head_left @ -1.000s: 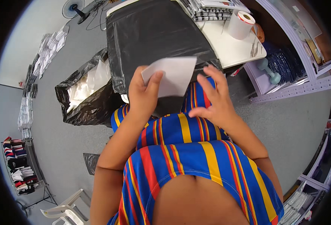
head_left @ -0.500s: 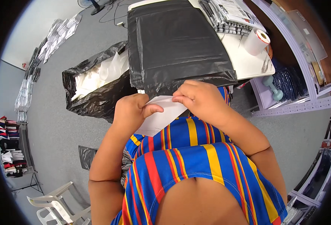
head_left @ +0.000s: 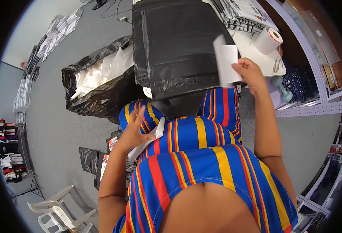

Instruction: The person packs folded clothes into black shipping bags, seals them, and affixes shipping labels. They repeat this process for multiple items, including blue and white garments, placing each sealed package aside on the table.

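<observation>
In my right hand (head_left: 250,73), thumb and fingers pinch the edge of a white paper label (head_left: 229,64). The label is bent lengthwise, slightly blurred, and hangs over the right side of a large black plastic parcel bag (head_left: 186,48) lying on the table. Down by my left thigh, my left hand (head_left: 134,132) has its fingers spread. Its thumb is against a strip of white paper (head_left: 155,134), which rests along my striped clothing; whether the thumb still grips it is hard to see.
Left of the table stands a black bin bag (head_left: 97,101) full of white scraps. A label roll (head_left: 269,40) and a stack of packed parcels (head_left: 244,15) occupy the table's right side. Black parcels (head_left: 91,160) lie on the floor by my left arm. A shelf (head_left: 306,110) stands at right.
My hands have parted from the shared white sheet. The right went up and right with the label; the left dropped toward my thigh beside a white strip, its fingers opening.
</observation>
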`<state>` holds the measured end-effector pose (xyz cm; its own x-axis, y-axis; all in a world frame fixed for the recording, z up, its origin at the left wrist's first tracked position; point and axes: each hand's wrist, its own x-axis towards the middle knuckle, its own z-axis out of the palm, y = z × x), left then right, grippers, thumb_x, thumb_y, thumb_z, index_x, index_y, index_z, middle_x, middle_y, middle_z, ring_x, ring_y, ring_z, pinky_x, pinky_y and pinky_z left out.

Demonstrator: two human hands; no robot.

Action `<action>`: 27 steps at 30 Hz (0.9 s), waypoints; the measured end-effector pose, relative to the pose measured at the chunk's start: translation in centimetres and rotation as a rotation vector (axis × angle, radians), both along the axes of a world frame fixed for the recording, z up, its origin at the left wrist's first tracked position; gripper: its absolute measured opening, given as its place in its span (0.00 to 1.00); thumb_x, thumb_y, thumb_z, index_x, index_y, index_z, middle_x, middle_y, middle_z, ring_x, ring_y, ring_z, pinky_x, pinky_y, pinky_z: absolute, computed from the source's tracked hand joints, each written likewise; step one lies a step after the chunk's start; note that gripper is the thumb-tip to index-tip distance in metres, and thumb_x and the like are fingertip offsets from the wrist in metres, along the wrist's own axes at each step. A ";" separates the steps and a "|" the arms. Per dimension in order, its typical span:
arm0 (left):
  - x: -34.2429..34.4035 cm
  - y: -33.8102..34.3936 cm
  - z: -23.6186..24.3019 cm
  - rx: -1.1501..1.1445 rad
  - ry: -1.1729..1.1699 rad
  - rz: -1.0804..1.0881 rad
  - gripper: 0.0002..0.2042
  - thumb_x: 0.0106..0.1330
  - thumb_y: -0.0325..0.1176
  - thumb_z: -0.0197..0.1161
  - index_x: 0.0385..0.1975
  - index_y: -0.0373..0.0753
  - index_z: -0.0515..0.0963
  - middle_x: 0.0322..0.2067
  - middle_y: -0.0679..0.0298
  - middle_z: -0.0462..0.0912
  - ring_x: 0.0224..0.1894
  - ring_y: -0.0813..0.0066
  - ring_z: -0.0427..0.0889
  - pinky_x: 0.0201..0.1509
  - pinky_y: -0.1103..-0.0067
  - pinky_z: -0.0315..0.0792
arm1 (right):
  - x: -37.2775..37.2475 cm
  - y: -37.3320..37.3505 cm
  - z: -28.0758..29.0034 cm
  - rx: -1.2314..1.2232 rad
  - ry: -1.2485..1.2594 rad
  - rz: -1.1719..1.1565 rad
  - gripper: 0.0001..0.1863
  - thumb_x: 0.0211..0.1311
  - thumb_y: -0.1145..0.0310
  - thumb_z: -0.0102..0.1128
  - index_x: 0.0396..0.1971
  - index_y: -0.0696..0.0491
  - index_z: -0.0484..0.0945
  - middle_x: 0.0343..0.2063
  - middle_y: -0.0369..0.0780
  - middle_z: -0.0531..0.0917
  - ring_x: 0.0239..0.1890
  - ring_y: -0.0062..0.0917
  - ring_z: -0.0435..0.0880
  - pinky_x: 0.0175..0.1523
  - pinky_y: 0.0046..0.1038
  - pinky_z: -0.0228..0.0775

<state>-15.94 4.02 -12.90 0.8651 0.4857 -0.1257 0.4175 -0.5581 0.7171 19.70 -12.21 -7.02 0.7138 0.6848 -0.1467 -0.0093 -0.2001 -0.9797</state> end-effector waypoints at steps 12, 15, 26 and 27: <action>3.0 -0.7 0.8 0.057 -0.263 -0.332 0.11 0.42 0.21 0.58 0.29 0.39 0.74 0.33 0.61 0.74 0.40 0.63 0.72 0.44 0.74 0.65 | -2.7 3.2 -2.5 -0.473 -0.767 0.070 0.17 0.43 0.62 0.60 0.33 0.54 0.71 0.25 0.43 0.75 0.32 0.33 0.76 0.35 0.29 0.67; 3.4 -1.1 1.1 -0.005 -0.427 -0.159 0.09 0.43 0.20 0.58 0.27 0.37 0.73 0.29 0.60 0.74 0.35 0.66 0.73 0.39 0.77 0.66 | -3.4 3.4 -1.4 -0.608 -0.903 0.052 0.23 0.41 0.60 0.61 0.40 0.52 0.68 0.32 0.45 0.73 0.37 0.39 0.73 0.39 0.32 0.65; 7.5 -3.5 6.3 -0.459 -0.796 0.151 0.09 0.46 0.20 0.61 0.27 0.36 0.70 0.27 0.67 0.70 0.29 0.83 0.71 0.32 0.87 0.66 | -13.9 4.8 4.4 0.144 -0.502 0.716 0.27 0.34 0.71 0.67 0.41 0.53 0.69 0.30 0.37 0.72 0.33 0.23 0.72 0.39 0.23 0.65; 7.5 -3.3 6.6 -0.522 -0.750 0.175 0.08 0.48 0.21 0.60 0.28 0.35 0.70 0.28 0.67 0.70 0.30 0.83 0.71 0.33 0.87 0.66 | -13.9 5.1 4.7 0.084 -0.406 0.733 0.24 0.37 0.73 0.64 0.40 0.54 0.69 0.26 0.37 0.73 0.30 0.21 0.73 0.35 0.22 0.65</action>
